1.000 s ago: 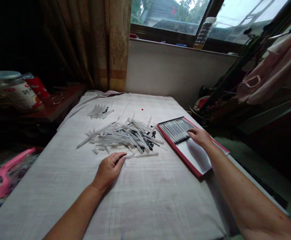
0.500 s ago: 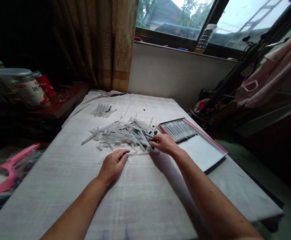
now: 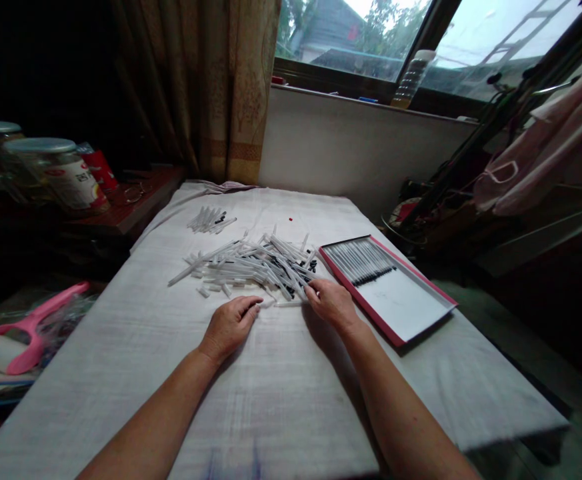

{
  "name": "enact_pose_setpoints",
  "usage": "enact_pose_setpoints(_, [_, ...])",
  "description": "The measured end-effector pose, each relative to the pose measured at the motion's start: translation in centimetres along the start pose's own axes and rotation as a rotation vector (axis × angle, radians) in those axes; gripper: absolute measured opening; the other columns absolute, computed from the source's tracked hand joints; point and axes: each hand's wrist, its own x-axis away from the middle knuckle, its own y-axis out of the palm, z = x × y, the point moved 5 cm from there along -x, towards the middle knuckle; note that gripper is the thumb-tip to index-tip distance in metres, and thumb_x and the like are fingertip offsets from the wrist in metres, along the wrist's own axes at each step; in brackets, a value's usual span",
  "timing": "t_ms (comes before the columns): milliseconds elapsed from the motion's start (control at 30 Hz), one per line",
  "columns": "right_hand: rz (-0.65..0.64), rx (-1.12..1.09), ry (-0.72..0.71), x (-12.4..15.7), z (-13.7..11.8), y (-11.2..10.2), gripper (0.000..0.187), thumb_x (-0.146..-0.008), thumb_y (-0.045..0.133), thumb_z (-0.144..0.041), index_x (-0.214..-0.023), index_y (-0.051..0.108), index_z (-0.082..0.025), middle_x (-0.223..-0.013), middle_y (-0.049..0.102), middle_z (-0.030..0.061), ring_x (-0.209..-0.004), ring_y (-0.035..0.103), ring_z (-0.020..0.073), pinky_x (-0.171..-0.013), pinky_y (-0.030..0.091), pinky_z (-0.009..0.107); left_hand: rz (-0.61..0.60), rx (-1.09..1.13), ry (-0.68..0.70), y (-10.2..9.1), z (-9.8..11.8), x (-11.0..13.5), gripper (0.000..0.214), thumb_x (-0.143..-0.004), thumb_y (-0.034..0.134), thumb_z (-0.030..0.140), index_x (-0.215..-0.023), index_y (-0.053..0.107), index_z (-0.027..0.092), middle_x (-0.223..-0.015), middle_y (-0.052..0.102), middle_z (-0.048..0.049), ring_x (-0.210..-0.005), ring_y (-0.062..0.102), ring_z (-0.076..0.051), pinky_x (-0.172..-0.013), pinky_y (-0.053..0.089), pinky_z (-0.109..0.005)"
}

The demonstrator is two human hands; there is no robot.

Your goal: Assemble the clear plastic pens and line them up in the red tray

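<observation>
Clear plastic pen parts with dark pieces among them form a loose pile (image 3: pixel 251 267) on the white-covered table. At its front edge is my left hand (image 3: pixel 231 325), thumb and fingers closed; a clear pen part (image 3: pixel 267 304) shows at the fingertips. My right hand (image 3: pixel 331 303) reaches the pile's right front side, its fingers pinched at the parts; what lies between them is hidden. To the right of that hand sits a shallow red-edged box (image 3: pixel 418 300) with a row of clear pens (image 3: pixel 361 259) laid side by side in its far part, dark ends toward me.
A smaller group of clear pen parts (image 3: pixel 209 220) lies at the back left, and a tiny red piece (image 3: pixel 291 219) behind the pile. Jars (image 3: pixel 71 177) stand on a dark side table. A pink-handled object (image 3: pixel 33 330) is left of the table's edge.
My right hand has drawn slightly back toward me from the dark pieces at the pile's right side. My left hand keeps nearly the same place; the view has shifted a little.
</observation>
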Motion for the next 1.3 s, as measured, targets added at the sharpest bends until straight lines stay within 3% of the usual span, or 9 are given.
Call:
enact_pose_setpoints(133, [0.1,-0.273,-0.036,1.2,0.4,-0.5,0.024,-0.089,0.052,-0.033,-0.092,0.073,-0.022,-0.09,0.075,0.006,-0.077,0.066,0.0185,-0.07,0.046,0.027,0.114,-0.093,0.141,-0.9,1.7,0.3,0.028,-0.093,0.048,0.028,-0.112,0.068,0.022,-0.105,0.072,-0.0077,-0.098,0.067,-0.02,-0.089,0.053,-0.034])
enact_pose_setpoints(300, [-0.023,-0.468,-0.3,2.8,-2.8,-0.6,0.019,-0.088,0.056,-0.031,-0.086,0.073,-0.022,-0.081,0.073,0.0034,-0.07,0.063,0.0152,-0.066,0.045,0.025,0.167,-0.307,0.302,-1.0,4.1,0.6,0.031,-0.092,0.053,0.028,-0.121,0.062,0.028,-0.127,0.062,-0.0088,-0.123,0.052,-0.028,-0.107,0.034,-0.05])
enact_pose_setpoints(433, [-0.084,-0.589,-0.386,2.6,-3.9,-0.6,0.018,-0.088,0.057,-0.03,-0.088,0.073,-0.021,-0.083,0.074,0.003,-0.073,0.064,0.0146,-0.069,0.046,0.024,0.032,-0.383,0.295,-0.1,3.7,0.5,0.027,-0.095,0.047,0.027,-0.116,0.064,0.025,-0.098,0.072,-0.0058,-0.093,0.064,-0.022,-0.103,0.037,-0.047])
enact_pose_setpoints(567, [0.017,-0.504,-0.186,0.4,-0.9,-0.7,0.02,-0.088,0.056,-0.031,-0.09,0.074,-0.023,-0.088,0.075,0.0034,-0.079,0.067,0.0166,-0.072,0.047,0.026,0.019,-0.383,0.263,0.0,2.6,0.6,0.029,-0.098,0.04,0.03,-0.106,0.065,0.019,-0.089,0.071,-0.0077,-0.079,0.064,-0.021,-0.077,0.049,-0.034])
enact_pose_setpoints(700, [0.032,-0.185,0.062,-1.1,2.4,-0.2,0.021,-0.087,0.056,-0.033,-0.094,0.073,-0.024,-0.093,0.075,0.004,-0.081,0.067,0.019,-0.073,0.046,0.028,0.079,-0.325,0.227,-0.2,1.9,0.7,0.029,-0.098,0.04,0.031,-0.107,0.065,0.019,-0.093,0.072,-0.0075,-0.08,0.066,-0.02,-0.074,0.05,-0.031])
enact_pose_setpoints(833, [-0.039,-0.048,0.045,-1.3,2.5,0.9,0.025,-0.085,0.057,-0.031,-0.105,0.07,-0.024,-0.101,0.074,0.0051,-0.091,0.067,0.0213,-0.075,0.047,0.028,0.075,-0.281,0.208,-0.2,1.6,0.6,0.029,-0.098,0.041,0.031,-0.11,0.064,0.019,-0.096,0.072,-0.0074,-0.084,0.068,-0.02,-0.077,0.052,-0.031])
enact_pose_setpoints(1000, [0.011,-0.069,0.018,-1.2,2.2,1.2,0.038,-0.084,0.054,-0.022,-0.121,0.064,-0.028,-0.105,0.074,0.0045,-0.09,0.068,0.0224,-0.075,0.048,0.03,0.094,-0.247,0.196,-0.4,1.5,0.6,0.029,-0.097,0.042,0.029,-0.116,0.062,0.02,-0.103,0.073,-0.0073,-0.089,0.068,-0.02,-0.081,0.053,-0.032])
enact_pose_setpoints(1167, [0.16,-0.63,0.031,-0.7,3.1,0.0,0.03,-0.084,0.051,-0.023,-0.107,0.071,-0.022,-0.099,0.075,0.0063,-0.087,0.068,0.0202,-0.076,0.05,0.031,0.167,-0.205,0.223,-0.8,1.7,0.6,0.027,-0.098,0.043,0.029,-0.114,0.062,0.02,-0.101,0.073,-0.0075,-0.089,0.068,-0.02,-0.081,0.053,-0.032])
enact_pose_setpoints(1300, [-0.001,-1.236,-0.097,0.2,1.5,-0.9,0.032,-0.077,0.064,-0.031,-0.107,0.069,-0.02,-0.097,0.074,0.0073,-0.086,0.066,0.0184,-0.064,0.05,0.027,0.207,-0.185,0.221,-1.1,1.7,0.6,0.024,-0.097,0.044,0.027,-0.112,0.062,0.02,-0.101,0.072,-0.0072,-0.091,0.067,-0.02,-0.083,0.053,-0.033])
